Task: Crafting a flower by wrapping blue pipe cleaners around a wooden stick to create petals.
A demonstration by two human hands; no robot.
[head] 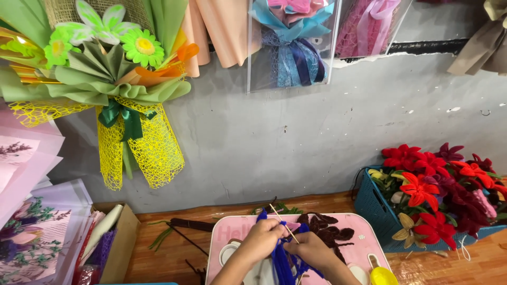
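Note:
My left hand and my right hand meet low in the head view, over a small pink table. Together they pinch a thin wooden stick that slants up to the left. Blue fuzzy pipe cleaners are bunched between both hands and hang down below them; a blue tip pokes up above my left fingers. A small pink piece sits at the stick between my fingertips. Dark brown pipe-cleaner shapes lie on the table just behind my right hand.
A blue basket of red, maroon and tan handmade flowers stands at the right. A cardboard box and sheets of wrapping paper are at the left. Bouquets hang on the grey wall. A yellow lid rests near my right wrist.

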